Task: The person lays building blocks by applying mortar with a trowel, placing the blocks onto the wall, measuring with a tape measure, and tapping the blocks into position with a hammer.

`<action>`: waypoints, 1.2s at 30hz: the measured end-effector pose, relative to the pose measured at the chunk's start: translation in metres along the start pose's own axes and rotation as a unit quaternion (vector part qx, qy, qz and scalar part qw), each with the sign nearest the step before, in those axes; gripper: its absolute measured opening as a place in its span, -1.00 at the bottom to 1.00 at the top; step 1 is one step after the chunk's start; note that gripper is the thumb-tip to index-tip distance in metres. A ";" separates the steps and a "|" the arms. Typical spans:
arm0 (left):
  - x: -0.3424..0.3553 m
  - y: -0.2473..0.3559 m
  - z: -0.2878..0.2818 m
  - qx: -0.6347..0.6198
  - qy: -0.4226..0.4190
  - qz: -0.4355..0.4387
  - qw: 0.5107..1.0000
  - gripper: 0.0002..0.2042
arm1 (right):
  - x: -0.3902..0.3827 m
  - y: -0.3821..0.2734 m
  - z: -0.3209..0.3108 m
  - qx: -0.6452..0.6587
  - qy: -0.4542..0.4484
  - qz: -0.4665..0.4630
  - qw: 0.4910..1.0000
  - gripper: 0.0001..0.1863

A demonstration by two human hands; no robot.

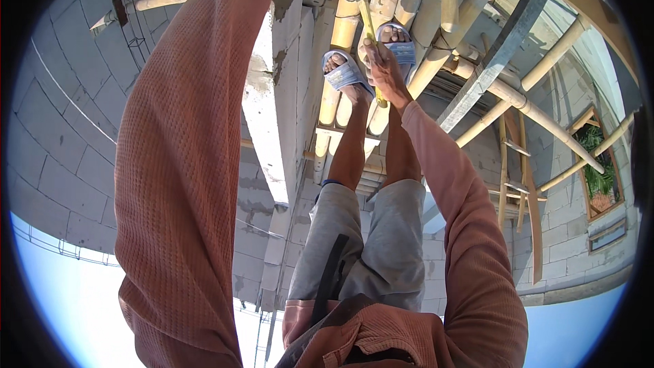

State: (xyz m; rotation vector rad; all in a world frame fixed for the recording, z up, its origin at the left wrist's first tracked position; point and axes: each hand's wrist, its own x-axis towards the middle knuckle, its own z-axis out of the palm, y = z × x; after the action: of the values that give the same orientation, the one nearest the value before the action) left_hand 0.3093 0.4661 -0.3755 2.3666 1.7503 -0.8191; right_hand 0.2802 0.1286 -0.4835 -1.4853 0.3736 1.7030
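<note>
- Standing in blue sandals [347,71] on a platform of bamboo poles [340,48] beside a wall of grey blocks [68,129], the person is holding a claw hammer [364,0] in the right hand [387,75], fingers wrapped tight round the yellow handle, head pointing away toward the poles.
- The left arm [184,163] is reaching up past the wall's top edge [272,129]; the left hand is running out of frame, so I cannot tell whether it is gripping anything.
- The poles are round and gapped, so a sandal is probably at risk of slipping or rolling between them.
- The hammer is hanging just beside the toes; a loosened grip is likely dropping it onto a foot or through the gaps.
- Leaning toward the wall is shifting weight off the platform.
</note>
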 end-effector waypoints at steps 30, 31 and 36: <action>0.011 0.023 -0.016 0.026 -0.020 -0.045 0.998 0.15 | -0.001 -0.112 0.148 0.423 -0.021 0.089 0.901 -0.50; 0.012 0.026 -0.015 0.025 -0.019 -0.043 0.999 0.16 | -0.002 -0.114 0.149 0.429 -0.023 0.086 0.899 -0.50; 0.022 0.036 -0.015 0.020 -0.011 -0.049 0.999 0.17 | -0.005 -0.121 0.152 0.474 0.032 0.070 0.877 -0.51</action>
State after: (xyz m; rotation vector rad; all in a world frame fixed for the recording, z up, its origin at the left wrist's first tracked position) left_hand 0.3524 0.4785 -0.3813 2.3023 1.8714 -0.8988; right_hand 0.2663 0.3061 -0.4047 -0.7765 1.1765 1.2428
